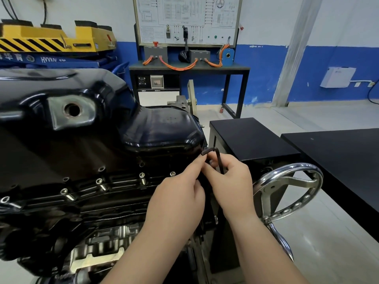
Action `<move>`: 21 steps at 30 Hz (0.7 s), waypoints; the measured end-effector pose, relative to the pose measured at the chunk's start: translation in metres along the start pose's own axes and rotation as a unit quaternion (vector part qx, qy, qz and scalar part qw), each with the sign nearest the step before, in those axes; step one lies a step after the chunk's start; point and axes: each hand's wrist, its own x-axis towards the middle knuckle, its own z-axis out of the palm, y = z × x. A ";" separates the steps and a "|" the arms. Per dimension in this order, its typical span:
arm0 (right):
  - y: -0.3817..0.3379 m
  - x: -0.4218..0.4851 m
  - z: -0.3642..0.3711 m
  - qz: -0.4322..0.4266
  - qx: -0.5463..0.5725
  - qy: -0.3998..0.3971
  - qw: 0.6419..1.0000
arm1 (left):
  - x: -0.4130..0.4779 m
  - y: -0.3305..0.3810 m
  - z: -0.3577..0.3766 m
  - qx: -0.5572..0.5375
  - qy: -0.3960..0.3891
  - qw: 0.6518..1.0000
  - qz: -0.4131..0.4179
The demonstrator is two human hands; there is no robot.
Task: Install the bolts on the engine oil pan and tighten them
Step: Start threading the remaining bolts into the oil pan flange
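**Two hands, one hex key, right at the oil pan corner**

So the black oil pan sits on top of the engine, and all the action is at its near right corner. The right hand has its fingers curled round the long leg of an L-shaped hex key, with the short leg pointing in at the pan's flange there. The left hand is just beside it, index fingertip touching that short leg. Its other fingers are curled under, and I can't tell if they grip anything. Left of the hands, a row of socket-head bolts sits along the pan's front flange, a few with silver shanks showing. A chrome handwheel hangs off the pan's right end.
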 end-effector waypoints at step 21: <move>0.000 -0.001 0.000 -0.018 -0.045 -0.001 0.999 | 0.001 -0.001 -0.002 0.016 0.009 1.000 0.006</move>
